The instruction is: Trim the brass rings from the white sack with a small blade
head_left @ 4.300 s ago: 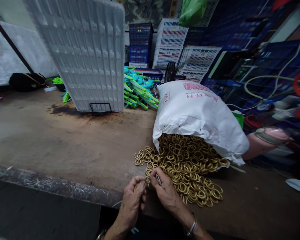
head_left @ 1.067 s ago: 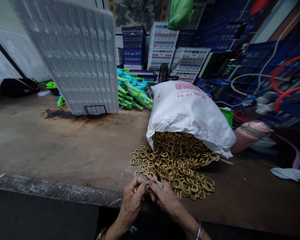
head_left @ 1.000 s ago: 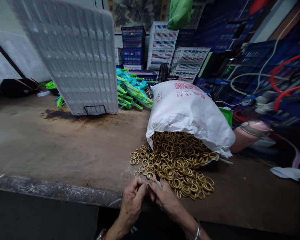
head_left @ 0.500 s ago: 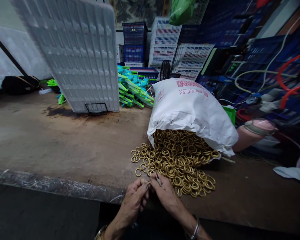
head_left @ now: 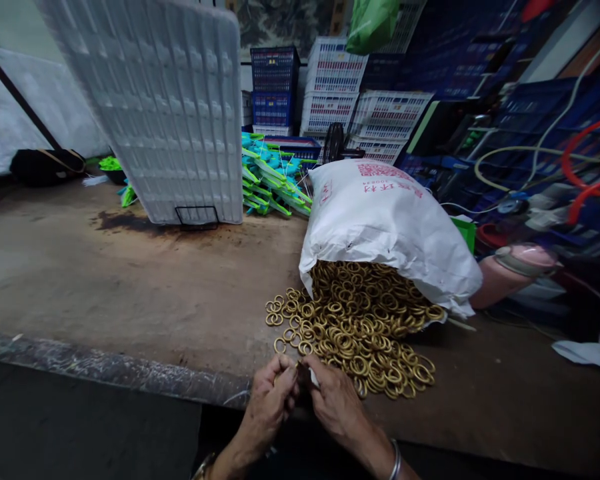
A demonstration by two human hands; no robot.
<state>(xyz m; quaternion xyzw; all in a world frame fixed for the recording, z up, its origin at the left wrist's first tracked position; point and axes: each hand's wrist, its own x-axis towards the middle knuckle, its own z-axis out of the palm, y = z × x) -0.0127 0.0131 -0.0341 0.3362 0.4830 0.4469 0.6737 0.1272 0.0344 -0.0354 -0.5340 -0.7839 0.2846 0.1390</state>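
Above the table's front edge my left hand [head_left: 269, 397] is closed, pinching a gold-coloured ring [head_left: 278, 378] that the fingers mostly cover. My right hand [head_left: 337, 401] is closed around a small, pale, blade-like tool [head_left: 314, 378]; its exact kind is hard to make out. The two hands nearly meet at the fingertips, with the tool's end close to the ring. Just beyond them lies a heap of gold-coloured rings [head_left: 365, 340], spilling from the mouth of a white woven sack [head_left: 385, 213] that rests on its side.
A ribbed translucent panel [head_left: 155, 120] leans in a black wire stand [head_left: 197, 217] at the back left. Behind it lie green and blue plastic pieces [head_left: 273, 177]. A pink bottle [head_left: 515, 273] stands right of the sack. Stacked crates [head_left: 330, 90] fill the back. The worn table edge [head_left: 105, 370] runs in front.
The view shifts slightly with the head. My hands stay together before the heap, the right fingers and tool changing angle against the ring. The sack and heap look unchanged.
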